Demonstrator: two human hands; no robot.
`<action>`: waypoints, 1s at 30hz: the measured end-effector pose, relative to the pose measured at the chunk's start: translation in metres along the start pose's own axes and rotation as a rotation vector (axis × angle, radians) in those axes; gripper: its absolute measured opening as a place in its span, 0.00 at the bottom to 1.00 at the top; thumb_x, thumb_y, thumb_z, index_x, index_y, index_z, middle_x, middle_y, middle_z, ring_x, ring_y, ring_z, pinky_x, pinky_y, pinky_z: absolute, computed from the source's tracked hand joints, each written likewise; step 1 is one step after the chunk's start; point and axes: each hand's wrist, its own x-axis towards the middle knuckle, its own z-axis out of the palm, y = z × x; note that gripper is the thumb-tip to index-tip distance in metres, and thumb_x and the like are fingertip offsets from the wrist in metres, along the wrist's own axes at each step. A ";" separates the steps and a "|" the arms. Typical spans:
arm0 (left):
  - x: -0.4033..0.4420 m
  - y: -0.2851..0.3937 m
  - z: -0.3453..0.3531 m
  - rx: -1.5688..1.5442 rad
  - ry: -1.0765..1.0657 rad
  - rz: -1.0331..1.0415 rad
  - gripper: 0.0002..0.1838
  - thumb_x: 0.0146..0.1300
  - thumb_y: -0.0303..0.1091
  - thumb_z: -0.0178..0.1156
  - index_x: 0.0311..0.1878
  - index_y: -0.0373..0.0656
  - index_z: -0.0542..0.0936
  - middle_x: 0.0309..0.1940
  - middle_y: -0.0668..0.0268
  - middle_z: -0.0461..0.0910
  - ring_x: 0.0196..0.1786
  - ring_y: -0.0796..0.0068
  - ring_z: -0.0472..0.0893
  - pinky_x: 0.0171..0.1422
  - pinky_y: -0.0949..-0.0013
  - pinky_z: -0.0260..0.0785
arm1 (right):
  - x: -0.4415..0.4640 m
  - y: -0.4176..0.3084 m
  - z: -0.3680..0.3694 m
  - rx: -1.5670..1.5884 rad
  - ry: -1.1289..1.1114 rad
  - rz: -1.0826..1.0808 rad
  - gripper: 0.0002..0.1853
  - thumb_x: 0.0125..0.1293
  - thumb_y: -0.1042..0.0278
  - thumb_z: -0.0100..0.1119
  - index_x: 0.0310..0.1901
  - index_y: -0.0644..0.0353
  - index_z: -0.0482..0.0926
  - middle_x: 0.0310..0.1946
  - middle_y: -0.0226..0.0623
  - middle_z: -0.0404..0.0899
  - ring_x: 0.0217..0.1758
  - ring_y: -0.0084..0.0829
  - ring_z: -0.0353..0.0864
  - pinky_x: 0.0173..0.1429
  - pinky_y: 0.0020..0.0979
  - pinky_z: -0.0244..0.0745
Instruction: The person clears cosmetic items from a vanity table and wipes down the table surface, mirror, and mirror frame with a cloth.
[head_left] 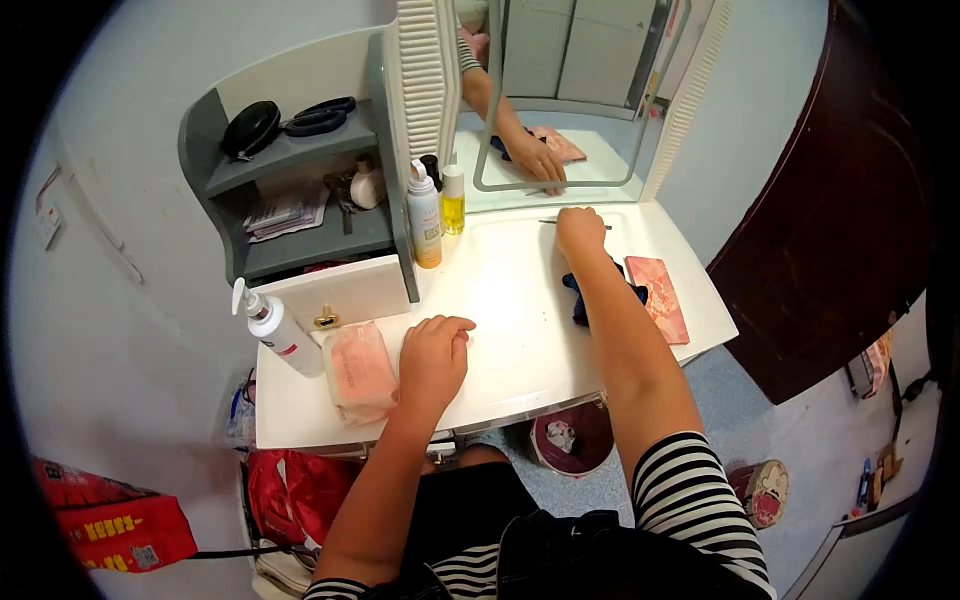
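My right hand [580, 234] is at the back of the white dressing table [510, 350], its fingers closed on a thin dark stick [548, 221] whose two ends stick out at either side. The mirror [560, 100] reflects this hand with its fingertips down at the tabletop. Under my right forearm lies a bunched dark blue cloth [577, 305], partly hidden, beside a flat pink patterned case [660, 300]. My left hand [436, 360] rests palm down near the front, fingers loosely bent and nothing visible in them. Just left of it sits a pink soft packet [361, 372].
A white pump bottle [282, 330] stands by the packet. At the grey shelf unit [295, 160] are a spray can [425, 220] and a yellow bottle [453, 205]. Below the front edge is a waste bin [572, 440]; a red bag [300, 490] hangs at the left.
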 end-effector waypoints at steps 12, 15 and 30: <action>-0.002 -0.001 0.000 -0.028 0.004 -0.010 0.07 0.64 0.26 0.58 0.40 0.43 0.85 0.36 0.58 0.84 0.43 0.54 0.81 0.51 0.54 0.70 | -0.031 -0.085 -0.077 0.619 -0.144 -0.189 0.10 0.59 0.68 0.61 0.41 0.61 0.80 0.37 0.48 0.86 0.42 0.49 0.86 0.46 0.45 0.80; -0.003 -0.003 0.001 -0.028 0.005 -0.010 0.08 0.64 0.27 0.58 0.41 0.42 0.86 0.36 0.58 0.85 0.43 0.54 0.82 0.52 0.53 0.70 | -0.020 -0.105 -0.063 0.774 -0.424 -0.103 0.12 0.59 0.68 0.62 0.43 0.64 0.86 0.35 0.49 0.88 0.35 0.43 0.88 0.42 0.38 0.81; -0.002 -0.002 -0.001 -0.106 0.021 -0.073 0.10 0.64 0.25 0.56 0.43 0.41 0.86 0.35 0.57 0.84 0.43 0.53 0.83 0.50 0.53 0.75 | -0.072 -0.104 -0.164 1.858 -0.799 0.108 0.10 0.76 0.71 0.54 0.51 0.65 0.81 0.37 0.30 0.80 0.36 0.20 0.78 0.38 0.23 0.74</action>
